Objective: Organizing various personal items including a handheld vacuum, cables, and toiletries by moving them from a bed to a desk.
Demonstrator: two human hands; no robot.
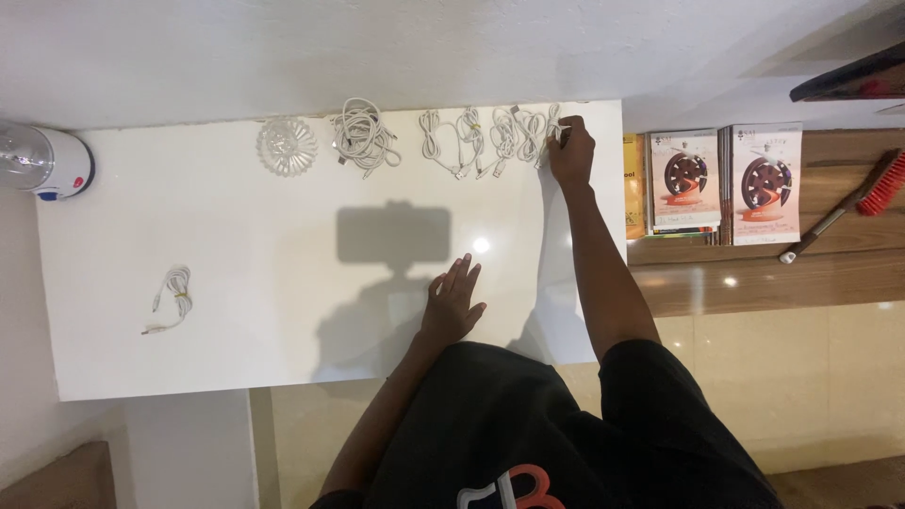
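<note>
Right hand: the right hand (571,151) is stretched out to the far edge of the white table (236,283), fingers pinched on the last coil in the row of white cable bundles (490,139).
Left hand: the left hand (451,303) lies flat on the table near its front edge, fingers spread, holding nothing.
Cable row: the bundles lie side by side along the table's far edge, by the wall, each looped and tied.
Loose pile: a larger tangle of white cables (363,137) sits on the table just left of that row.
Round thing: a clear, ribbed round dish (287,146) rests on the table left of the tangle.
Lone cable: a single tied cable (170,300) lies well apart, toward the table's left front.
Off the table's right end: boxes with a round brown picture (726,181) and a red brush (844,203) on a wooden shelf.
</note>
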